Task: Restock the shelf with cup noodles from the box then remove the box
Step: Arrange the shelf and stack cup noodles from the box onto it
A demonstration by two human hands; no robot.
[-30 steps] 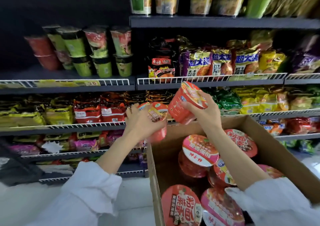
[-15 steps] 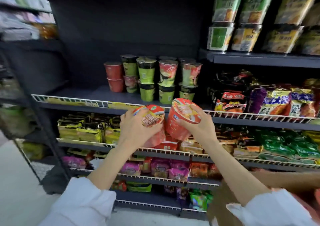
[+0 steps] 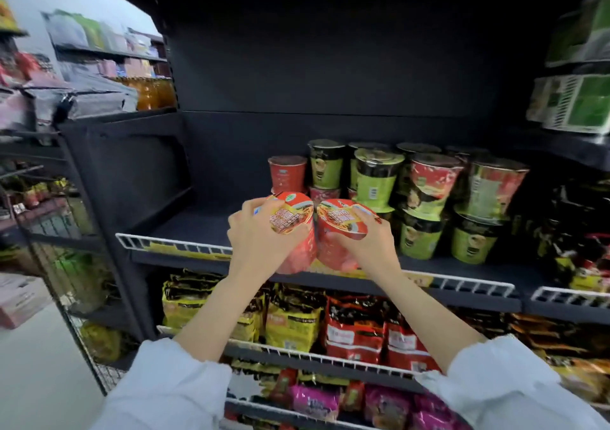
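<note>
My left hand [image 3: 255, 241] grips a red cup noodle [image 3: 293, 231] and my right hand [image 3: 366, 244] grips a second red cup noodle [image 3: 340, 228]. Both cups touch side by side, lids tilted toward me, at the front edge of the dark shelf [image 3: 198, 228] over its white wire rail [image 3: 171, 246]. Stacked cup noodles, a red one [image 3: 286, 172] and green ones [image 3: 376, 178], stand on the shelf behind and to the right. The box is out of view.
The shelf's left half is bare up to a dark side panel [image 3: 132, 178]. Noodle packets [image 3: 290, 320] fill the lower shelves. Green packs [image 3: 574, 102] sit on a higher shelf at right. Another rack [image 3: 39, 106] stands at left.
Both hands have carried the two cups up from over the box to the shelf's front edge. The view swung left and up, and the box has left the frame.
</note>
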